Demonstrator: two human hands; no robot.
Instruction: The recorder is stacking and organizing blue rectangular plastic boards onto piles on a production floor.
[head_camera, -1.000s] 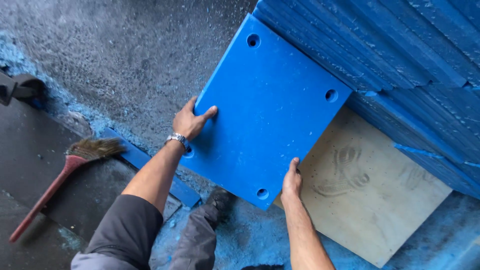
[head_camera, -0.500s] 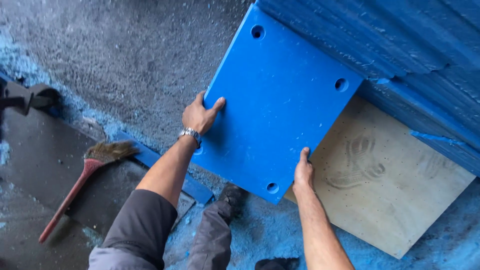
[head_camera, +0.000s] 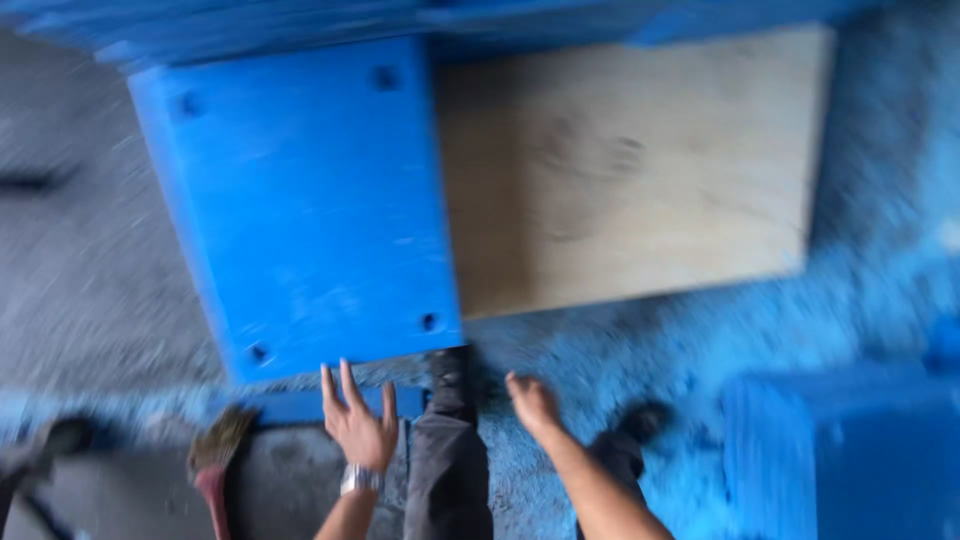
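- At the far left, low in the blurred view, a brush (head_camera: 215, 455) lies on the dark floor (head_camera: 90, 290), its bristles just beside the left hand.
- The blue panel (head_camera: 300, 210) lies flat, four bolt holes near its corners, its near edge towards the person and its far edge against the blue stack (head_camera: 300, 25).
- The left hand (head_camera: 358, 428) is spread wide and holds nothing; its fingertips reach the panel's near edge, though blur hides whether they touch.
- A dark trouser leg and shoe (head_camera: 450, 430) stand between the hands, the toe close to the panel's corner.
- The right hand (head_camera: 532, 402) is loosely open and empty, apart from the panel.
- The wooden board (head_camera: 630, 170) lies beside the panel's right edge.
- Risk, as a judgement: with neither hand gripping, the panel could slide onto the toe, or fingers could get pinched under its edge.
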